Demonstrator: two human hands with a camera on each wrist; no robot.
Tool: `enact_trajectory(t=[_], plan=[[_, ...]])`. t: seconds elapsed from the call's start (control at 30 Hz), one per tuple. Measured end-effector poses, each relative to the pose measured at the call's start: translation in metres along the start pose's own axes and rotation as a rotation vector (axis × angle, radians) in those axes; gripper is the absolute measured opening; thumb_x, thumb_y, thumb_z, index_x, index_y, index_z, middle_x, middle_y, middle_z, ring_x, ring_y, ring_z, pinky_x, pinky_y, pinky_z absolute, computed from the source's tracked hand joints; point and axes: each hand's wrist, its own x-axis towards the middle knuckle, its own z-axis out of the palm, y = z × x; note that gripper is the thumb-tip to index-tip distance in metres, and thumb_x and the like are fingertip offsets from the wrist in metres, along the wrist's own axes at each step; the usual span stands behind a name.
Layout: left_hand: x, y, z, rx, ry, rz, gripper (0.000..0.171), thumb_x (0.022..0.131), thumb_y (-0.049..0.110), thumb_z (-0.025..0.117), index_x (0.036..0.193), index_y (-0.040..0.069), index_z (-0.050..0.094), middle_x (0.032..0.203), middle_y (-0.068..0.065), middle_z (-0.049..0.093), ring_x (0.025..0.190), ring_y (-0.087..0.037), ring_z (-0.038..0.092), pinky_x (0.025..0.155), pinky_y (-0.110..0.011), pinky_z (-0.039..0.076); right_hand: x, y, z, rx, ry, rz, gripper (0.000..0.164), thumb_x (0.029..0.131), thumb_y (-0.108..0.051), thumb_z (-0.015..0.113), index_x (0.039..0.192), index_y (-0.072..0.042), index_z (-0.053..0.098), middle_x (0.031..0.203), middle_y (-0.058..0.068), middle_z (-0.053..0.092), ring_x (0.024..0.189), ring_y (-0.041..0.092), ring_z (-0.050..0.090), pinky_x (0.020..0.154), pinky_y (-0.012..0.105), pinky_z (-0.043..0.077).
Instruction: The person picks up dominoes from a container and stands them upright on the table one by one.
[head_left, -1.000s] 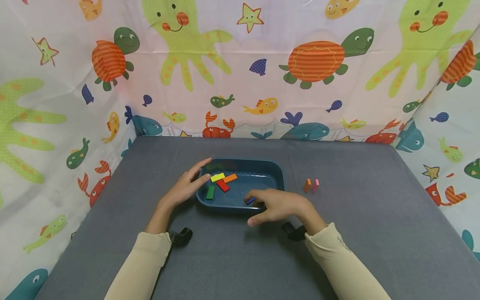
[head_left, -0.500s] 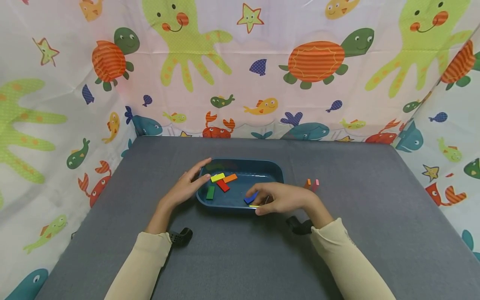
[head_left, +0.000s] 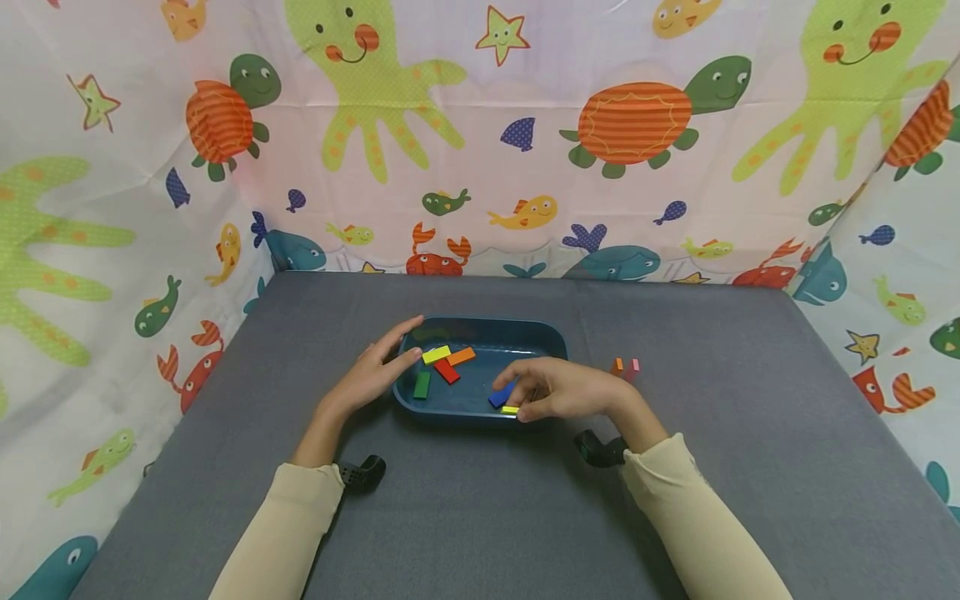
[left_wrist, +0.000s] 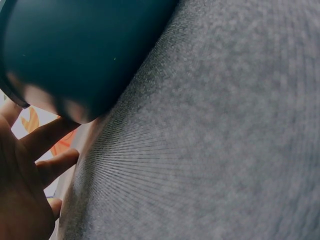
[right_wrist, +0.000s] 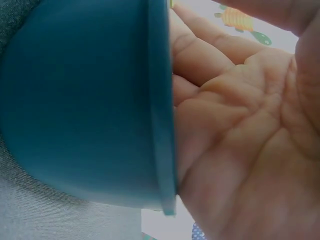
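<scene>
A dark blue tray (head_left: 487, 414) sits mid-table. My left hand (head_left: 367, 377) rests at its left end, thumb over the rim; in the left wrist view the hand's fingers (left_wrist: 56, 166) are fairly straight and spread beside the outer wall. My right hand (head_left: 566, 387) reaches over the tray's near right corner with curled fingers, pinching a yellow block (head_left: 510, 410) at the near rim; the fingers partly hide it. Just behind lies a blue block (head_left: 500, 396). On the tray's left are another yellow block (head_left: 436, 355), an orange (head_left: 461, 357), a red (head_left: 447, 372) and a green block (head_left: 422, 386).
Right of the tray an orange block (head_left: 617, 366) and a pink block (head_left: 633, 369) stand on the grey table (head_left: 480, 517), partly behind the right wrist. A cloth printed with sea animals (head_left: 480, 125) hangs around the back and sides.
My right hand has moved slightly up and right, away from the blue block, which shows more. The near yellow block has come into view at the fingertips. The left hand keeps its place.
</scene>
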Motion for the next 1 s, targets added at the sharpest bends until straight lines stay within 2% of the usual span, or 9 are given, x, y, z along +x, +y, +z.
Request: enact_trajectory(t=[0.2,0.33,0.47,0.57,0.6,0.7,0.77,0.9,1.0], plan=[[0.000,0.001,0.000,-0.004,-0.002,0.006,0.059,0.104,0.050,0.052,0.158,0.042,0.030,0.169,0.001,0.026,0.156,-0.041,0.023,0.118,-0.072,0.023,-0.002,0.004,0.000,0.031,0.008,-0.042,0.045,0.097,-0.004,0.066,0.139,0.002,0.053,0.107,0.012,0.068,0.092,0.021,0.065,0.083,0.029,0.056],[0.000,0.001,0.001,-0.012,-0.003,0.006,0.058,0.106,0.042,0.052,0.159,0.039,0.030,0.170,0.000,0.025,0.156,-0.042,0.022,0.118,-0.072,0.022,-0.007,0.004,-0.001,0.053,0.052,-0.061,0.043,0.096,-0.004,0.067,0.138,-0.001,0.055,0.109,0.020,0.065,0.092,0.024,0.064,0.081,0.030,0.057],[-0.002,0.007,-0.001,-0.022,-0.013,-0.002,0.058,0.106,0.038,0.052,0.160,0.037,0.030,0.170,-0.001,0.024,0.156,-0.043,0.021,0.118,-0.072,0.022,-0.015,0.003,-0.005,0.057,0.128,-0.045,0.040,0.095,-0.006,0.069,0.134,-0.011,0.061,0.112,0.024,0.062,0.097,0.027,0.061,0.081,0.030,0.056],[-0.002,0.008,0.000,-0.020,-0.015,-0.006,0.058,0.106,0.040,0.052,0.159,0.039,0.030,0.170,-0.001,0.025,0.156,-0.043,0.021,0.118,-0.072,0.022,-0.025,0.002,-0.010,0.040,0.190,-0.047,0.037,0.094,-0.008,0.072,0.131,-0.013,0.065,0.113,0.017,0.065,0.099,0.028,0.060,0.083,0.029,0.057],[0.000,0.004,0.001,-0.019,-0.010,-0.002,0.057,0.105,0.043,0.052,0.158,0.042,0.030,0.170,0.001,0.025,0.156,-0.042,0.021,0.118,-0.072,0.022,-0.029,0.002,-0.011,0.033,0.211,-0.054,0.036,0.094,-0.009,0.072,0.129,-0.013,0.066,0.113,0.014,0.066,0.099,0.027,0.060,0.084,0.029,0.057],[0.000,0.004,0.001,-0.021,-0.009,-0.001,0.058,0.106,0.041,0.052,0.159,0.040,0.030,0.170,-0.001,0.025,0.156,-0.043,0.021,0.118,-0.073,0.022,-0.040,0.005,-0.016,0.026,0.282,-0.059,0.033,0.094,-0.009,0.072,0.126,-0.014,0.069,0.115,0.008,0.068,0.101,0.027,0.062,0.087,0.028,0.057],[0.000,0.004,0.001,-0.026,-0.008,0.000,0.058,0.106,0.040,0.052,0.159,0.039,0.030,0.170,-0.001,0.024,0.156,-0.043,0.021,0.118,-0.073,0.022,-0.048,0.007,-0.020,0.021,0.334,-0.059,0.031,0.094,-0.008,0.073,0.124,-0.015,0.070,0.114,0.010,0.069,0.101,0.027,0.063,0.088,0.029,0.057],[-0.001,0.006,0.001,-0.033,-0.008,-0.005,0.060,0.106,0.036,0.053,0.161,0.035,0.028,0.170,-0.003,0.023,0.156,-0.044,0.019,0.118,-0.073,0.021,-0.065,0.014,-0.028,0.019,0.435,-0.066,0.030,0.093,-0.009,0.073,0.123,-0.013,0.069,0.110,0.017,0.067,0.098,0.027,0.063,0.083,0.031,0.058],[-0.001,0.006,0.002,-0.025,-0.009,-0.018,0.060,0.106,0.035,0.053,0.161,0.035,0.028,0.171,-0.004,0.023,0.156,-0.043,0.020,0.118,-0.074,0.021,-0.077,0.021,-0.035,0.027,0.495,-0.064,0.030,0.094,-0.012,0.074,0.123,-0.011,0.068,0.107,0.015,0.066,0.094,0.026,0.063,0.076,0.032,0.057]])
